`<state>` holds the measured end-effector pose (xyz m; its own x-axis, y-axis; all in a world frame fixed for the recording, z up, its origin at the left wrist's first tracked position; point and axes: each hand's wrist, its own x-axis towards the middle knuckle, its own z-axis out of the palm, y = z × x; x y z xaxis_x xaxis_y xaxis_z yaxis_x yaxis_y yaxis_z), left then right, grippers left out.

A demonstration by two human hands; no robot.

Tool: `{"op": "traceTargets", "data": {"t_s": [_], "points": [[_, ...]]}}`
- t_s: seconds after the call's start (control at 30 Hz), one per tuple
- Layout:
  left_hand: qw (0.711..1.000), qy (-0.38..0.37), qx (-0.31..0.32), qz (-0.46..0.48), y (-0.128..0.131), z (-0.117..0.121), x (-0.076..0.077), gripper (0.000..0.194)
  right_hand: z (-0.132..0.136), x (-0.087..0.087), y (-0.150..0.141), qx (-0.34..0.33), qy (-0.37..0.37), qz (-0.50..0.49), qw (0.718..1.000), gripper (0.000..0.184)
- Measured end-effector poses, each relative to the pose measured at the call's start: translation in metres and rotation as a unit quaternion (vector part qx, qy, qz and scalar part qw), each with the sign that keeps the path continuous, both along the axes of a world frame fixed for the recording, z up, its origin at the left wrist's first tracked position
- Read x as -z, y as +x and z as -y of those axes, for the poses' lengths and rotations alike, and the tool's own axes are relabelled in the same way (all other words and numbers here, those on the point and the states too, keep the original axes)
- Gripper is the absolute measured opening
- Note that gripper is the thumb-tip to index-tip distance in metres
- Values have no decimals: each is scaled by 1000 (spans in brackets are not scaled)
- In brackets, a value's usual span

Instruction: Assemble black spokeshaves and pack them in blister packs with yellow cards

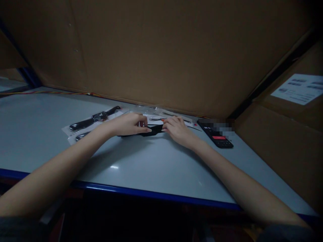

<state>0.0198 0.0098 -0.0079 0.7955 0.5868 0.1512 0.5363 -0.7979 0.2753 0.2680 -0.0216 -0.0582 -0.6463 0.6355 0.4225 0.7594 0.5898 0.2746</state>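
Both hands grip a long black object above the middle of the table. My left hand is closed on its left part, thumb pointing right along it. My right hand pinches the right part with bent fingers. I cannot make out the object's exact kind; its ends are partly hidden by the hands. A thin dark strip sticks out beyond the right hand; whether it belongs to the object is unclear. Just behind the hands lie clear plastic packages with white cards and slim metal pieces.
A packaged black long-handled item lies left of the hands. To the right is a phone with a lit red button. Cardboard walls rise behind and at right. The grey table has a blue front edge; cables run along its back.
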Motion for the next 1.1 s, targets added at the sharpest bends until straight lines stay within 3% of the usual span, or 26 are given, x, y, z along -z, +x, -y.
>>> {"op": "traceTargets", "data": {"t_s": [0.13,0.23,0.33,0.4,0.43,0.5,0.57,0.67,0.77,0.87,1.03,1.1], "points": [[993,-113,4,39,3,7,-2,43,6,-8,0,-78,119,-4,990,27],[959,-266,4,102,8,15,-3,40,15,-15,3,-144,194,-14,970,18],[858,-491,62,137,13,25,-3,45,25,-20,6,-200,241,-39,949,9],[785,-595,107,135,16,30,-2,43,30,-23,8,-215,247,-63,943,20],[763,-620,116,142,17,32,-2,39,31,-25,8,-213,243,-71,944,25],[745,-637,101,168,18,34,-2,27,32,-31,10,-184,221,-88,954,33],[746,-635,61,191,19,35,-2,20,32,-38,15,-130,177,-123,968,36],[746,-623,-12,234,21,32,0,19,27,-44,36,-28,57,-216,974,38],[714,-630,-75,296,26,29,5,14,22,-38,63,110,-125,-252,953,36],[672,-645,-114,345,30,27,11,11,15,-24,78,183,-271,-218,920,43],[638,-644,-148,395,32,29,15,7,6,-5,71,232,-265,-185,917,51],[634,-642,-146,405,32,29,15,7,3,-2,67,258,-290,-199,900,50]]}}
